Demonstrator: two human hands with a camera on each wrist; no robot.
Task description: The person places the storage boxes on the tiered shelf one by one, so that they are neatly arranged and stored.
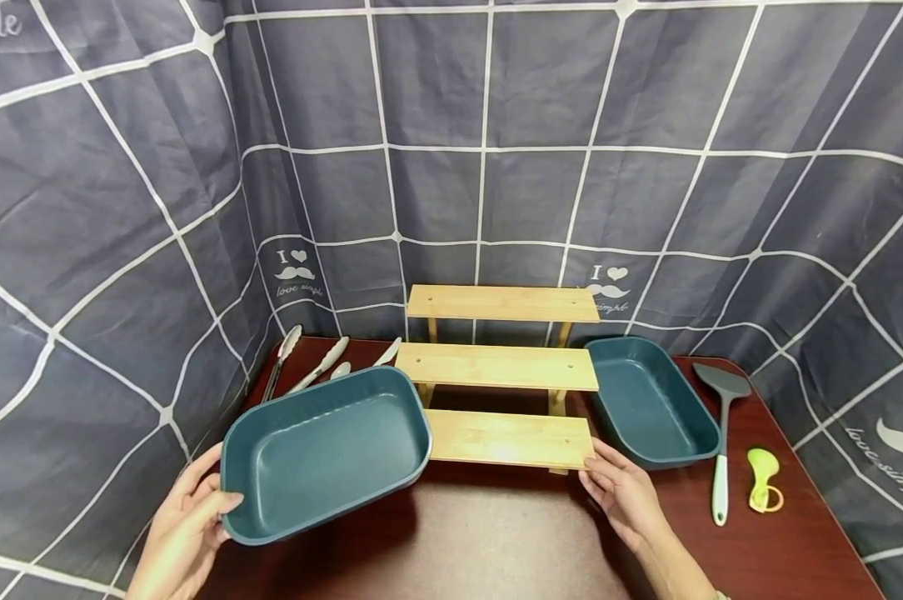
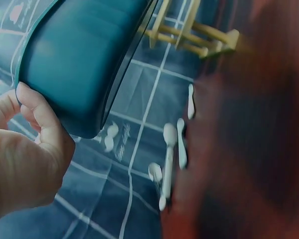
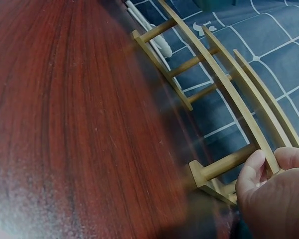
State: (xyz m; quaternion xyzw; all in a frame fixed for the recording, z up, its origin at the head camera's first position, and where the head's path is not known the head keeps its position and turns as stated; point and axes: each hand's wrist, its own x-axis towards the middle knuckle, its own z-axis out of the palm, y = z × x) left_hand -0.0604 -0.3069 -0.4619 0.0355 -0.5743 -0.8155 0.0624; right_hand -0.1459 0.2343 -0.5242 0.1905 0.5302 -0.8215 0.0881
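Observation:
My left hand (image 1: 189, 525) grips the left end of a teal rectangular basin (image 1: 324, 458), thumb over the rim. The basin is raised and tilted, its inside facing me; its outer wall (image 2: 74, 59) fills the upper part of the left wrist view. A three-tier wooden rack (image 1: 496, 367) stands at the middle back of the table. With thumb and fingers, my right hand (image 1: 624, 496) pinches the right end of its lowest board, also seen in the right wrist view, where the board (image 3: 229, 94) runs up from the hand (image 3: 279, 191). The basin overlaps that board's left end in the head view.
Right of the rack lies a second teal basin (image 1: 654, 404). Beyond it are a grey turner (image 1: 724, 385) with a pale handle and a yellow-green peeler-like tool (image 1: 762, 475). Several utensils (image 1: 324, 362) lie at the back left. Grid-patterned cloth (image 1: 541, 200) hangs around the table (image 1: 511, 533).

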